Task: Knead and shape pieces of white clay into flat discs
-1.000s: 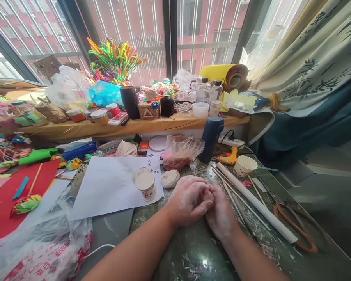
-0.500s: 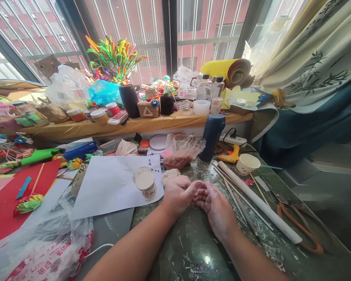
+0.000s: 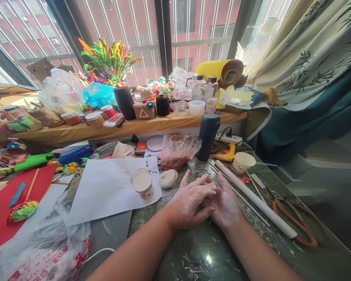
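Both hands are coated with white powder or paste and meet above the dark table. My left hand (image 3: 193, 199) lies across the right palm with its fingers stretched out and its thumb raised. My right hand (image 3: 226, 203) is turned palm up beneath it, thumb up and apart, its fingers mostly covered. Whether anything lies between the palms is hidden. Just beyond the left hand rests a flattened lump of off-white clay (image 3: 169, 178). A paper cup with a pale round top (image 3: 143, 183) stands to its left on a white paper sheet (image 3: 102, 191).
To the right lie a long white roller (image 3: 257, 201), thin sticks, orange-handled scissors (image 3: 298, 226), a paper cup (image 3: 243, 163) and an orange glue gun (image 3: 229, 153). A dark blue bottle (image 3: 208, 136) stands behind, beside a bag of brown material (image 3: 177, 158). Plastic bags (image 3: 58, 249) lie front left.
The cupped hands have opened out: the left now lies flat across the right palm, and both thumbs stand up. More of the clay lump shows. The view has shifted slightly.
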Action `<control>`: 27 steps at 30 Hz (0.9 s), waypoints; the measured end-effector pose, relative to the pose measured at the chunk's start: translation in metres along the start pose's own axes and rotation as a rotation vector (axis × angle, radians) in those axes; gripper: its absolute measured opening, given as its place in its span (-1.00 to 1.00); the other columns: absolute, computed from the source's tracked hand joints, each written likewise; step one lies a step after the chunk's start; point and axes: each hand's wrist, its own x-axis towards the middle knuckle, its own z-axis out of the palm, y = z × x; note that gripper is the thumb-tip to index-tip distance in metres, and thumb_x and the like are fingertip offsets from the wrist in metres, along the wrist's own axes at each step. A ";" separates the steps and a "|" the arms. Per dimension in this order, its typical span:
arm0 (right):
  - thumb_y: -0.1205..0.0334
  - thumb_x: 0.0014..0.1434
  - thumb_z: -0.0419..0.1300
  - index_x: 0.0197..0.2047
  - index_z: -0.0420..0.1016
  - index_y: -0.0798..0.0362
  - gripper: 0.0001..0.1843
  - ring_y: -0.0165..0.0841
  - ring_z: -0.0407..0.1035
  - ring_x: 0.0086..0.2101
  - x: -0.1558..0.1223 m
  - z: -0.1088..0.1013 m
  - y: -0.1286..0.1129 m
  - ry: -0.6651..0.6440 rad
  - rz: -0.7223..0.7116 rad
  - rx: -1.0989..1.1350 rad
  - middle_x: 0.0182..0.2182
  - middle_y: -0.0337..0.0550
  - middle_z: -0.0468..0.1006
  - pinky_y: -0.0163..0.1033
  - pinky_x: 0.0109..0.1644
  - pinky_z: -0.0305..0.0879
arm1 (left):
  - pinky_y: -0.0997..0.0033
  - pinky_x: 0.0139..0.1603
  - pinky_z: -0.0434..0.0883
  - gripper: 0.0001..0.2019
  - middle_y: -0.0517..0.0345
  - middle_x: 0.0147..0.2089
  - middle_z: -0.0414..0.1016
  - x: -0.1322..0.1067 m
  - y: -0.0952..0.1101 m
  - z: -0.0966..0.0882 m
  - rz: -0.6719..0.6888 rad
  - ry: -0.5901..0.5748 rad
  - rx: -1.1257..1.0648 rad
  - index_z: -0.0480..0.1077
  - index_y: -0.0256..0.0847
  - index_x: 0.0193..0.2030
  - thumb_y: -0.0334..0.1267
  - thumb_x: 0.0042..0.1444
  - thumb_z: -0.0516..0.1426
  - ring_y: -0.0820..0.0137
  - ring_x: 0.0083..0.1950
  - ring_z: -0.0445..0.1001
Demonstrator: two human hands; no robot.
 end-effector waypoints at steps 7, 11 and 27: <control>0.01 0.14 0.44 -0.55 0.38 0.04 -0.57 -0.52 0.20 -0.62 -0.010 0.004 0.004 -0.202 -0.058 -0.110 -0.57 -0.33 0.44 -0.43 -0.60 0.19 | -0.06 0.37 0.25 -0.80 -0.10 0.21 0.48 -0.009 -0.012 0.005 -0.058 0.425 -0.059 0.37 -0.10 0.03 -0.18 0.29 0.13 0.13 0.32 0.39; 0.01 0.13 0.44 -0.63 0.26 0.07 -0.45 -0.60 -0.05 -0.73 -0.013 0.008 0.008 -0.173 -0.040 -0.290 -0.72 -0.39 0.28 -0.45 -0.68 -0.10 | -0.01 0.33 0.31 -0.80 -0.10 0.19 0.45 -0.008 -0.023 0.008 -0.206 0.543 -0.181 0.34 -0.12 0.03 -0.12 0.36 0.08 0.18 0.27 0.41; -0.35 0.29 0.07 0.24 0.45 0.05 -0.27 -0.12 0.52 0.03 -0.017 0.025 0.021 -0.250 0.062 -0.338 -0.06 0.02 0.69 0.02 0.22 0.29 | 0.26 -0.15 0.44 -0.63 0.10 -0.37 0.54 -0.003 -0.019 -0.004 -0.367 0.500 -0.226 0.49 -0.17 -0.41 0.09 0.22 0.19 0.32 -0.28 0.49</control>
